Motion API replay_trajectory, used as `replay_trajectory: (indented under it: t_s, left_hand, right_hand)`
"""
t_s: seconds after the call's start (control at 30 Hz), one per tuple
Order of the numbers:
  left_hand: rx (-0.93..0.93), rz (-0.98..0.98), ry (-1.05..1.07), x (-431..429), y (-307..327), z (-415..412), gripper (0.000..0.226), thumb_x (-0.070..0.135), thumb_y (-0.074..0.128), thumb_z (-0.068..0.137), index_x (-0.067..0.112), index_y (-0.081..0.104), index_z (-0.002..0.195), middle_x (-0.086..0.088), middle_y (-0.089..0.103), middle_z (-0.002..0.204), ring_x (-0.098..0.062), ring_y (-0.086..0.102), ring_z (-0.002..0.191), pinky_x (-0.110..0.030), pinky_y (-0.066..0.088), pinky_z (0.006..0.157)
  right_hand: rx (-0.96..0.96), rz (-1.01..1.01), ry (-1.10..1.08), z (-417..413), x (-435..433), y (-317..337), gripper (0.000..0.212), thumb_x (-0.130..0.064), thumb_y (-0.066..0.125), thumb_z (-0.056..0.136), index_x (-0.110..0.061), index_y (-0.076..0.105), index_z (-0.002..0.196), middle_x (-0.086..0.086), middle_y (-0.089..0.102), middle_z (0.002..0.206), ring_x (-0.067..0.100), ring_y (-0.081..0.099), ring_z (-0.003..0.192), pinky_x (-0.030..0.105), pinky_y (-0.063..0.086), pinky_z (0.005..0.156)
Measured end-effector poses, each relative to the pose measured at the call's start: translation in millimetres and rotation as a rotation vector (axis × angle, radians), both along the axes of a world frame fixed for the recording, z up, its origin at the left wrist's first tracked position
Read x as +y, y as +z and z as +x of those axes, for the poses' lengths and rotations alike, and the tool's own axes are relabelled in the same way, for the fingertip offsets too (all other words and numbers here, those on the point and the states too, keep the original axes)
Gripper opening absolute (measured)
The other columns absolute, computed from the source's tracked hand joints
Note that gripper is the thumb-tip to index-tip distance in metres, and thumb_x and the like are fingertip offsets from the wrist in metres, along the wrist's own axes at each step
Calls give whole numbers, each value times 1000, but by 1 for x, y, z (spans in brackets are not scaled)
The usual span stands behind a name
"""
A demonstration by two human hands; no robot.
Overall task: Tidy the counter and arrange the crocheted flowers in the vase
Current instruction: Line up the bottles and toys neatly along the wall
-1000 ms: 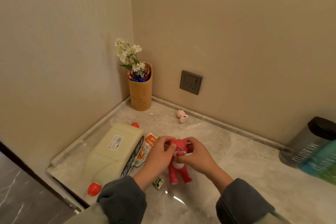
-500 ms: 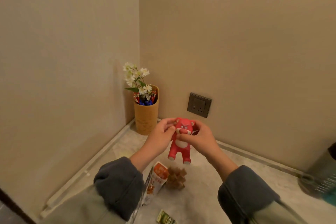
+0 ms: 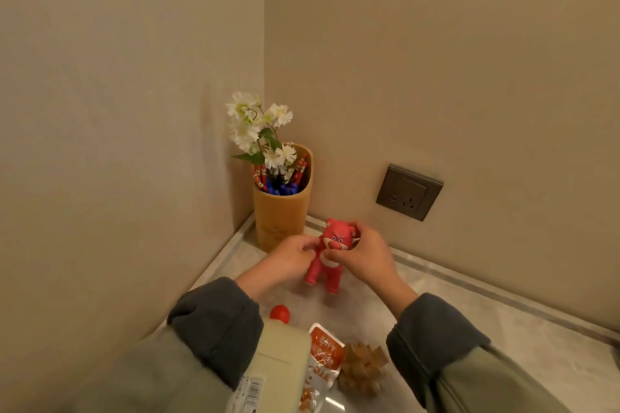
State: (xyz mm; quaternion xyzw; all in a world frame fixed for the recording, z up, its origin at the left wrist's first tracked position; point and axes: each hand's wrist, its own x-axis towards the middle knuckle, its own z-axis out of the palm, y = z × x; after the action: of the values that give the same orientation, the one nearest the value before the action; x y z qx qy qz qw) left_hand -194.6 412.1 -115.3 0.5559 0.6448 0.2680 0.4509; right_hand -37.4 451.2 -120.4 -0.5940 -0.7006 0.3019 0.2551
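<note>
Left hand: the left hand (image 3: 291,255) has its grip pinched on the red bear figure (image 3: 330,253) at the figure's 9 o'clock side.
Right hand: the right hand (image 3: 364,253) has its grip closed around the bear's head and chest from 3 o'clock.
Bear: upright, feet at or just above the desk (image 3: 469,322); contact cannot be told.
Vase: the tan vase (image 3: 281,211) stands in the corner at 11 o'clock from the bear, holding the white flowers (image 3: 256,126) with red and blue stems.
Writing: the orange snack packet (image 3: 320,365) at 6 o'clock carries white characters too blurred to read; the cream box (image 3: 278,369) bears a barcode label.
Other: red ball (image 3: 279,313), wooden puzzle (image 3: 364,367), wall socket (image 3: 408,192).
</note>
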Motion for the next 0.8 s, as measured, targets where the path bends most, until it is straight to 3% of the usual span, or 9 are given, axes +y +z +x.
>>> replay_trajectory:
  t_s: [0.17, 0.33, 0.4, 0.47, 0.57, 0.73, 0.8]
  left_hand:
    - [153, -139, -150, 15, -10, -8, 35, 6, 41, 97, 18, 63, 122, 3, 59, 83, -4, 52, 64, -4, 38, 42]
    - [176, -233, -179, 23, -15, -13, 41, 11, 42, 98, 32, 56, 130, 6, 58, 89, -11, 51, 67, -18, 41, 54]
    - [177, -218, -161, 25, -16, -14, 40, 12, 42, 99, 28, 55, 132, 4, 61, 107, -11, 56, 79, -18, 46, 65]
    - [172, -216, -143, 25, -16, -14, 39, 11, 40, 100, 24, 53, 135, 0, 56, 131, -22, 58, 110, -29, 47, 91]
    - [153, -213, -130, 27, -18, -13, 39, 12, 39, 101, 22, 51, 136, -3, 54, 136, -31, 48, 127, -38, 38, 106]
    - [166, -206, -136, 28, -21, -11, 39, 15, 38, 101, 26, 51, 136, -2, 52, 139, -30, 50, 126, -36, 44, 100]
    - [158, -198, -127, 27, -19, -10, 39, 17, 39, 101, 29, 51, 136, -1, 52, 138, -28, 55, 118, -24, 50, 80]
  right_hand:
    - [-85, 7, 4, -9, 17, -21, 59, -50, 82, 60, -40, 46, 106, -15, 56, 93, 9, 56, 83, 28, 46, 63]
    - [-131, 44, 8, -16, 30, -31, 56, -48, 79, 67, -34, 51, 113, -14, 54, 94, 10, 55, 83, 26, 43, 59]
    - [-147, 54, 12, -18, 36, -32, 54, -48, 78, 68, -34, 51, 113, -15, 54, 93, 9, 54, 82, 24, 40, 57]
    - [-162, 48, 7, -20, 42, -33, 56, -49, 78, 69, -33, 51, 116, -14, 56, 95, 9, 54, 83, 24, 40, 57]
    - [-204, 52, -21, -22, 48, -35, 59, -48, 77, 68, -33, 52, 119, -11, 62, 102, 11, 56, 86, 30, 49, 63]
    - [-181, 61, -17, -22, 46, -40, 60, -49, 75, 71, -35, 51, 123, -13, 60, 103, 7, 50, 83, 21, 38, 55]
    - [-157, 38, -3, -20, 46, -39, 63, -46, 77, 70, -34, 49, 126, -12, 61, 109, 9, 55, 89, 24, 41, 59]
